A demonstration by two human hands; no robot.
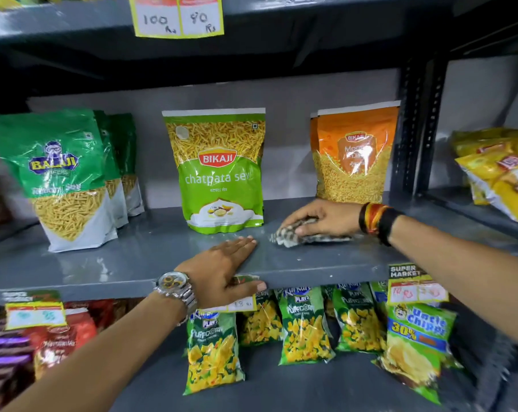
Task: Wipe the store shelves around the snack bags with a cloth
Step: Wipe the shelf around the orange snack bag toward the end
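My right hand (323,217) presses a patterned cloth (299,234) flat on the grey middle shelf (133,257), just right of the green Bikaji chatpata sev bag (220,171). An orange Bikaji bag (354,153) stands behind that hand. My left hand (231,269) rests flat on the shelf's front edge, fingers spread on top and thumb over the lip, holding nothing. Green Balaji bags (64,176) stand at the left of the same shelf.
Below hang green puffcorn bags (213,349), an Uncle Chipps bag (415,349) and red packets (61,337). Yellow price tags (179,16) hang on the shelf edges. Yellow snack bags (498,171) lie on the neighbouring rack past the black upright (421,120).
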